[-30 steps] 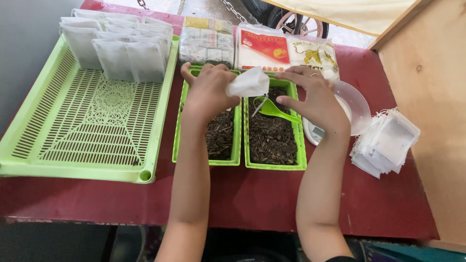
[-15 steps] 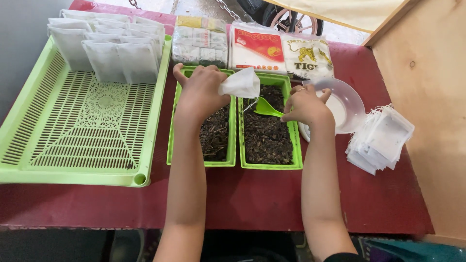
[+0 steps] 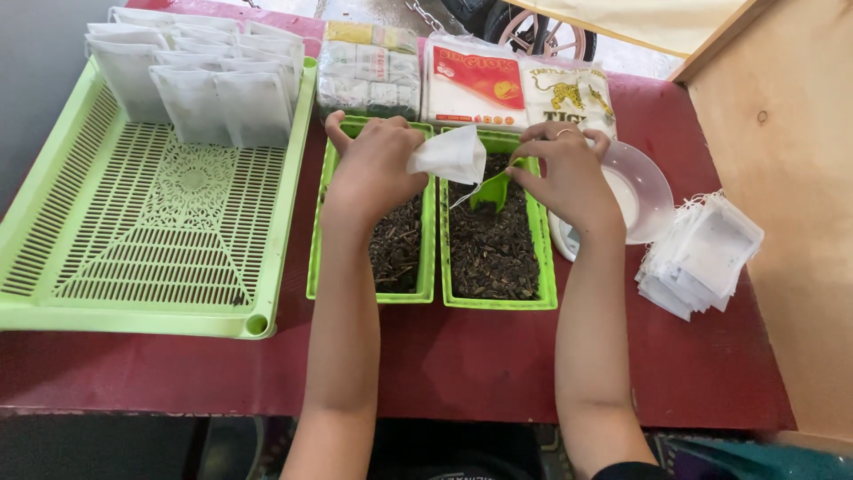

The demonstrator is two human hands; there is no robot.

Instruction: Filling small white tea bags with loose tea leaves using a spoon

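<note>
Bag held over the tea trays, scoop at its mouth.

We note, left to right: large green tray (image 3: 133, 302) with filled bags (image 3: 191, 89) along its far edge; our left hand (image 3: 373, 173) pinches the white filter bag (image 3: 451, 156) between thumb and fingertips, above the seam between two small green trays (image 3: 493, 302) of dark loose tea (image 3: 489, 253); our right hand (image 3: 569, 173) grips the green scoop (image 3: 491, 189), just under the bag; a stack of empty bags (image 3: 702, 258) lies far right.

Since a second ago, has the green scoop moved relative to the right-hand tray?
Yes. The green scoop has stayed at the far end of the right tray but tipped up toward the white bag.
</note>
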